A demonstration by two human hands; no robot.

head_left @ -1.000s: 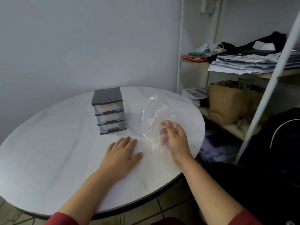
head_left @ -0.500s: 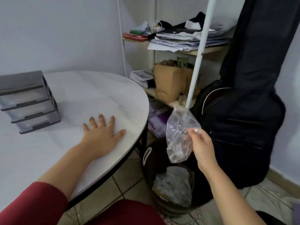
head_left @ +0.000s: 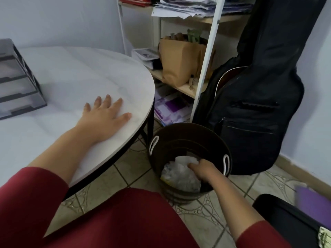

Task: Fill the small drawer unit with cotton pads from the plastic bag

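Nearest the camera is the person's red clothing (head_left: 125, 217), with both red sleeves pushed up the forearms. Just beyond it, on the tiled floor beside the table's right edge, stands a round black bin (head_left: 189, 127) with white cord handles. The right hand (head_left: 204, 170) reaches down inside it, knuckles up. Its fingers are bent onto a crumpled clear plastic bag (head_left: 179, 176) lying in the bin next to a wad of white paper (head_left: 186, 161). Whether they grip the bag or only rest on it cannot be told, since the fingertips are hidden. The left hand (head_left: 105, 117) lies palm down on the round white table (head_left: 80, 72) near its right edge, fingers straight and spread, holding nothing. Farther left, cut by the picture's left edge, the small grey drawer unit (head_left: 16, 83) stands on the tabletop, well apart from that hand. It is blurred, so its contents cannot be made out. Behind the bin a dark guitar case (head_left: 259, 86) leans upright against the wall. Beside it a white-framed shelf (head_left: 180, 86) holds a brown paper bag (head_left: 180, 59), with loose papers (head_left: 188, 8) stacked on the level above.
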